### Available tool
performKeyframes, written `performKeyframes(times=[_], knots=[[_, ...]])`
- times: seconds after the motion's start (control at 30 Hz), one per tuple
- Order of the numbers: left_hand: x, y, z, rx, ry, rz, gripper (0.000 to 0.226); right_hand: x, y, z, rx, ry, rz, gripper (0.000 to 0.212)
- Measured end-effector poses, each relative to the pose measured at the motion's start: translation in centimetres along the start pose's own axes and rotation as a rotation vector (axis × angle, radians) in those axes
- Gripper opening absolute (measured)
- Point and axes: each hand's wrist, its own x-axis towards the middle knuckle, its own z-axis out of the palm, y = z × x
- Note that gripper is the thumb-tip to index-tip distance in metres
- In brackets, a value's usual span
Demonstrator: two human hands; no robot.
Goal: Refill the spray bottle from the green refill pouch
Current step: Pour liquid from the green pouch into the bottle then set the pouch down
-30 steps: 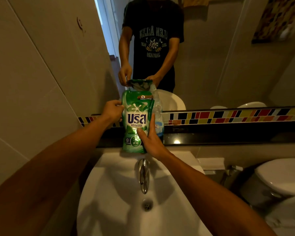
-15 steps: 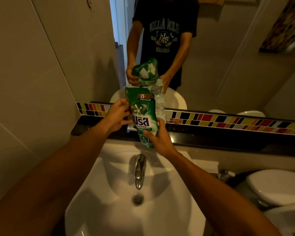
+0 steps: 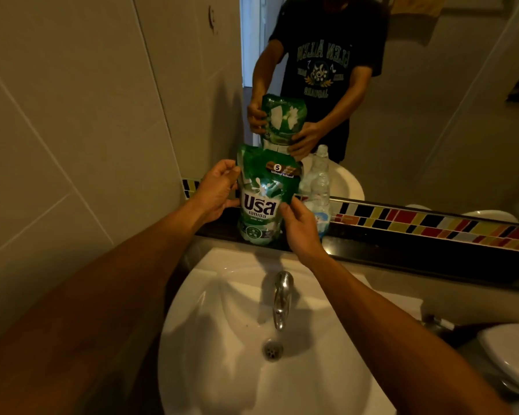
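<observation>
The green refill pouch (image 3: 262,199) is upright, its bottom at the black ledge (image 3: 402,259) behind the sink; I cannot tell whether it rests there. My left hand (image 3: 216,190) grips its left edge, fingers near the top corner. My right hand (image 3: 300,229) holds its lower right side, thumb on the front. A clear plastic bottle (image 3: 319,202) stands on the ledge just behind and to the right of the pouch, partly hidden by it. No spray head shows on it.
A white sink (image 3: 210,369) with a chrome tap (image 3: 282,298) lies below my hands. The mirror (image 3: 432,115) rises behind the ledge, with a coloured tile strip (image 3: 432,224) along its base. A tiled wall is on the left, a white toilet (image 3: 513,354) on the right.
The pouch has moved from above the sink's back edge to the ledge. Both hands stay on it; my left hand has slid from the top corner down its side.
</observation>
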Motion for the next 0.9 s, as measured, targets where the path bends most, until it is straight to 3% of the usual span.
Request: performKeyframes(times=[0.3, 0.67, 0.9], knots=[[0.3, -1.9, -6.3, -0.067, 0.248, 0.027, 0.014, 4.8, -0.1, 8.6, -0.112, 0.214, 0.051, 0.021], [3.9, -4.0, -12.5, -0.147, 0.515, 0.043, 0.012, 11.1, 2.4, 15.1, -0.167, 0.145, 0.099, 0.014], [6.1, -4.9, -13.9, -0.11, 0.565, 0.063, 0.012, 13.2, 3.3, 16.9, -0.132, 0.136, 0.119, 0.009]])
